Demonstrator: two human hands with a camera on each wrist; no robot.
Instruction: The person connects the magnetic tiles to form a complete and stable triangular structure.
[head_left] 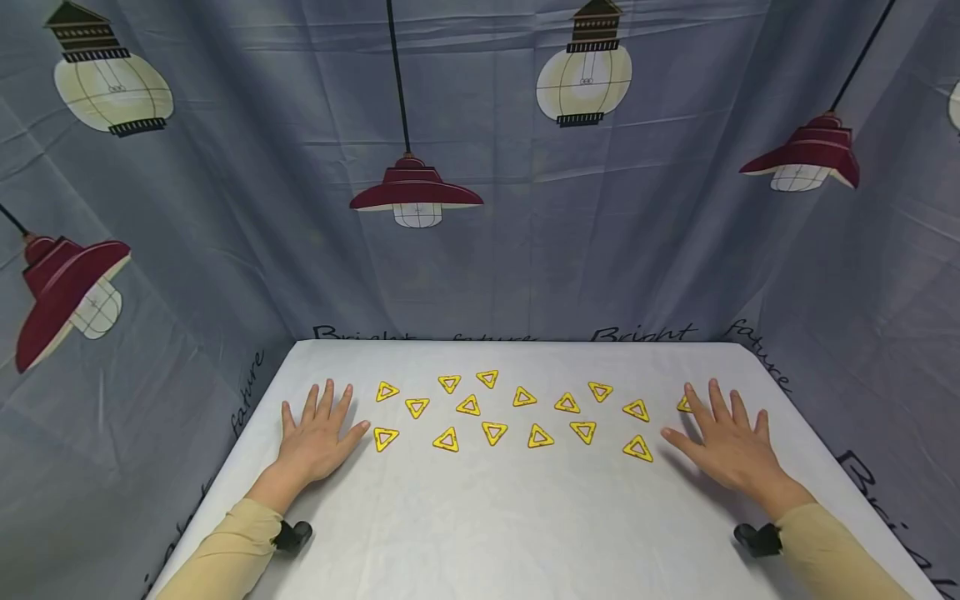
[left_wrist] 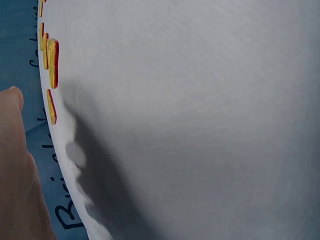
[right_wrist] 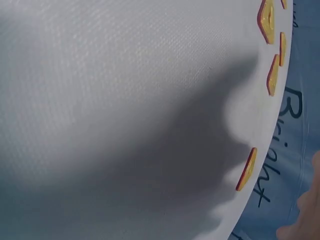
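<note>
Flat yellow triangle rings, several of them, lie scattered in loose rows across the white table; red edges show in the wrist views. My left hand (head_left: 317, 442), fingers spread and holding nothing, is over the table's left side. Just right of its thumb lies one triangle ring (head_left: 387, 431). On the right side, my right hand (head_left: 731, 446) is also spread and holds nothing. Its fingers partly hide a triangle ring (head_left: 683, 406), and another triangle ring (head_left: 638, 457) lies left of its thumb. In the right wrist view, a triangle ring (right_wrist: 246, 170) lies near the table edge.
The white table (head_left: 480, 525) has rounded far corners. Behind and beside it hangs a grey-blue curtain (head_left: 480, 283) printed with lamps and lettering. A black wrist device (head_left: 292, 536) sits at the left sleeve, and a similar wrist device (head_left: 757, 540) at the right.
</note>
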